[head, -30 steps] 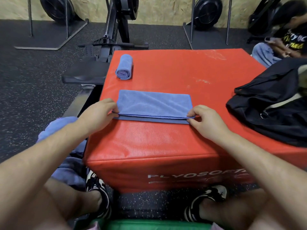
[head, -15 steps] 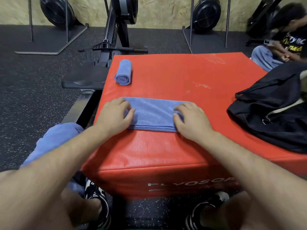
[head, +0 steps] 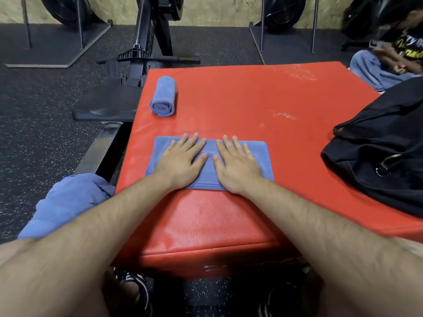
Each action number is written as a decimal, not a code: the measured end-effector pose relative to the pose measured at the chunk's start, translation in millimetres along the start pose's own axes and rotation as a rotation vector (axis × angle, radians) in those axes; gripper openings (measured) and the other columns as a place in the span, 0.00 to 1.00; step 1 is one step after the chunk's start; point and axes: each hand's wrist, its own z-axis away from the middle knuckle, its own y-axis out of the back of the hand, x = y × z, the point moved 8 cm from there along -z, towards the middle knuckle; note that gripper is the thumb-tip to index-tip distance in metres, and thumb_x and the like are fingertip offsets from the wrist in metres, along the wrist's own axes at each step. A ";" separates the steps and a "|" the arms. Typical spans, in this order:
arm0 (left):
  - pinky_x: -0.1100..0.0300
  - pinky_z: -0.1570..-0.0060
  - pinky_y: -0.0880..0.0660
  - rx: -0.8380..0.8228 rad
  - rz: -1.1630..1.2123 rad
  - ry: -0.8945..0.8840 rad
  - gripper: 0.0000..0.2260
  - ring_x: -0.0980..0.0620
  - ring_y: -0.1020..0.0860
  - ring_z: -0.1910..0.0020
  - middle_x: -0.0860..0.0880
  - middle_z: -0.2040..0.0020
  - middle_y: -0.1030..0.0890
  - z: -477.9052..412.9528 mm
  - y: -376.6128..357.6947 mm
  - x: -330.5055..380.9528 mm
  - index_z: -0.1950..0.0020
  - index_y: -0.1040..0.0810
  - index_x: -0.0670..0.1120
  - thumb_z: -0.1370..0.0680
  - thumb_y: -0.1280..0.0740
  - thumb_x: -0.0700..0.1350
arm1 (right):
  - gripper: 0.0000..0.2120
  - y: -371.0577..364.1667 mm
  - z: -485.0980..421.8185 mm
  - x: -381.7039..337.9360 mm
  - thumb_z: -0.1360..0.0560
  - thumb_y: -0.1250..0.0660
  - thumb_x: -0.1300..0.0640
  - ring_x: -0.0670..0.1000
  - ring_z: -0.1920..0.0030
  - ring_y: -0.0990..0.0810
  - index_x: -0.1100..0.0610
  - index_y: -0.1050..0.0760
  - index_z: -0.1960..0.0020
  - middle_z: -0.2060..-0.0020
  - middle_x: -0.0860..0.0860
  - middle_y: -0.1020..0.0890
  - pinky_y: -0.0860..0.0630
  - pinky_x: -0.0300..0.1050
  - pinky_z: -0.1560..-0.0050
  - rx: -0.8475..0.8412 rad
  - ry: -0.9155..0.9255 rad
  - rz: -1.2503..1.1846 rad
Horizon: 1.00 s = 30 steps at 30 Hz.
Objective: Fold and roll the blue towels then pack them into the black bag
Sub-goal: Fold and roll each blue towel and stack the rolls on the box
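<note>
One heap of blue cloth (head: 68, 202), judged to be unfolded towels, is seen beside the left edge of the red box (head: 251, 99). One rolled towel (head: 163, 97) is laid near its far-left corner. At the front edge a folded towel (head: 261, 156), not yet rolled, is pressed flat by the left hand (head: 180, 159) and right hand (head: 238, 163), fingers straight and spread. The black bag (head: 377, 161) is set at the right edge; packing is judged not begun.

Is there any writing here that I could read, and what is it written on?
White print low on the front of the red padded box: too blurred to read.
Yellow and white print on the black shirt of a person seated at far right: blurred and partly hidden, unreadable.
No other text shows.
</note>
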 end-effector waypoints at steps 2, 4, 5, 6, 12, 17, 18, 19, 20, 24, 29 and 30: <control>0.48 0.21 0.56 0.001 -0.016 0.048 0.25 0.51 0.52 0.19 0.53 0.18 0.49 2.7 3.2 -20.1 0.19 0.45 0.57 0.16 0.51 0.60 | 0.29 3.7 1.4 17.1 0.16 0.57 0.43 0.50 0.19 0.57 0.51 0.53 0.18 0.19 0.50 0.52 0.61 0.52 0.21 0.007 -0.040 0.005; 0.48 0.21 0.56 0.008 -0.027 0.089 0.26 0.51 0.53 0.19 0.53 0.18 0.49 6.3 8.4 -40.2 0.18 0.46 0.55 0.16 0.52 0.60 | 0.29 7.1 4.1 38.3 0.16 0.57 0.43 0.50 0.19 0.58 0.52 0.53 0.18 0.19 0.51 0.53 0.61 0.51 0.21 0.009 -0.104 0.007; 0.47 0.21 0.56 0.002 -0.019 0.112 0.26 0.51 0.54 0.19 0.53 0.18 0.50 8.5 10.1 -50.3 0.18 0.47 0.55 0.16 0.52 0.60 | 0.29 8.5 6.4 48.6 0.16 0.57 0.43 0.50 0.19 0.58 0.52 0.53 0.18 0.19 0.51 0.53 0.61 0.51 0.21 0.011 -0.137 0.002; 0.47 0.21 0.56 -0.015 -0.011 0.130 0.26 0.52 0.55 0.19 0.54 0.18 0.51 10.7 11.0 -59.0 0.18 0.48 0.55 0.16 0.52 0.60 | 0.30 10.1 9.1 58.0 0.16 0.57 0.43 0.50 0.19 0.58 0.53 0.54 0.18 0.19 0.52 0.54 0.60 0.51 0.21 0.013 -0.168 -0.009; 0.47 0.22 0.64 -0.079 -0.127 0.118 0.26 0.54 0.59 0.19 0.55 0.18 0.55 10.9 15.7 -61.4 0.18 0.54 0.55 0.16 0.56 0.58 | 0.32 21.0 14.9 76.0 0.16 0.56 0.45 0.55 0.19 0.59 0.60 0.57 0.19 0.19 0.55 0.56 0.60 0.52 0.21 -0.004 -0.267 -0.001; 0.48 0.22 0.54 -0.075 -0.067 -0.201 0.23 0.53 0.51 0.19 0.55 0.18 0.48 -4.2 16.7 -2.0 0.20 0.44 0.60 0.16 0.51 0.53 | 0.30 50.4 17.2 10.8 0.17 0.49 0.45 0.61 0.25 0.39 0.59 0.46 0.21 0.24 0.59 0.38 0.39 0.58 0.28 0.143 -0.149 0.102; 0.47 0.23 0.52 -0.084 -0.048 -0.241 0.24 0.53 0.48 0.19 0.55 0.18 0.46 -6.5 15.9 6.9 0.20 0.40 0.59 0.17 0.50 0.51 | 0.26 53.3 18.8 -6.0 0.18 0.47 0.46 0.61 0.31 0.32 0.58 0.38 0.25 0.30 0.58 0.32 0.33 0.58 0.35 0.156 -0.090 0.117; 0.47 0.23 0.49 -0.092 -0.039 -0.270 0.25 0.53 0.46 0.20 0.55 0.19 0.44 -9.1 15.1 13.5 0.21 0.38 0.58 0.19 0.50 0.50 | 0.21 52.9 20.4 -20.0 0.18 0.46 0.48 0.61 0.36 0.28 0.57 0.33 0.30 0.35 0.57 0.28 0.29 0.58 0.42 0.144 -0.044 0.113; 0.45 0.23 0.46 -0.102 -0.049 -0.293 0.27 0.53 0.45 0.20 0.55 0.19 0.43 -11.8 13.9 17.6 0.22 0.36 0.57 0.21 0.50 0.49 | 0.18 50.2 21.7 -29.7 0.18 0.45 0.49 0.61 0.39 0.27 0.57 0.31 0.34 0.38 0.57 0.27 0.28 0.57 0.45 0.108 -0.022 0.088; 0.47 0.26 0.40 -0.119 -0.164 -0.288 0.30 0.54 0.40 0.22 0.56 0.20 0.41 -20.0 11.1 12.1 0.22 0.37 0.61 0.25 0.57 0.57 | 0.21 38.0 20.0 -37.6 0.18 0.47 0.49 0.60 0.35 0.30 0.59 0.31 0.31 0.35 0.57 0.28 0.29 0.55 0.41 -0.021 -0.061 0.099; 0.51 0.40 0.36 -0.010 -0.337 -0.176 0.35 0.47 0.32 0.34 0.51 0.29 0.30 -12.5 21.1 4.1 0.23 0.36 0.61 0.26 0.63 0.66 | 0.22 34.6 4.5 -31.5 0.19 0.47 0.47 0.57 0.33 0.30 0.58 0.26 0.33 0.35 0.55 0.26 0.33 0.55 0.36 0.008 0.009 0.163; 0.51 0.43 0.35 0.010 -0.362 -0.163 0.35 0.46 0.31 0.38 0.49 0.34 0.28 -9.7 24.9 5.8 0.24 0.34 0.60 0.26 0.62 0.67 | 0.22 34.5 -0.3 -28.5 0.19 0.47 0.46 0.57 0.33 0.30 0.57 0.26 0.33 0.34 0.54 0.26 0.35 0.54 0.34 0.016 0.043 0.173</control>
